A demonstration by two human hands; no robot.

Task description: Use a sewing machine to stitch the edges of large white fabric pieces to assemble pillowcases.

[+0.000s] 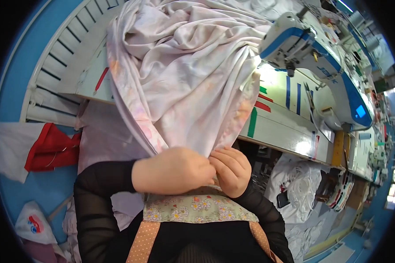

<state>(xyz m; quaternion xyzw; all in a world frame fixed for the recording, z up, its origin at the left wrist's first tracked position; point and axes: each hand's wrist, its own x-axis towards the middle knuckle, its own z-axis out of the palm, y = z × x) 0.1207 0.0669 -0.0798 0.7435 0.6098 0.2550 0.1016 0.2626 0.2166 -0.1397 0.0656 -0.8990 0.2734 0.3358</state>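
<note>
A large pale pink fabric [184, 87] with a soft floral print along its borders spreads over the sewing table and hangs down to my lap. Close in front of my body, my left hand [173, 171] is closed on the near edge of this fabric. Right beside it, my right hand [231, 170] pinches the same edge, its fingers bent. The two hands touch or nearly touch, and the exact grip of the left fingers is hidden behind the back of that hand.
A white and blue sewing machine [307, 48] stands on the table at the right, with scissors [310, 98] near it. Coloured tape strips [253, 122] mark the tabletop [285, 131]. White cloth and a dark phone [283, 200] lie below right; a red cloth [52, 149] hangs at left.
</note>
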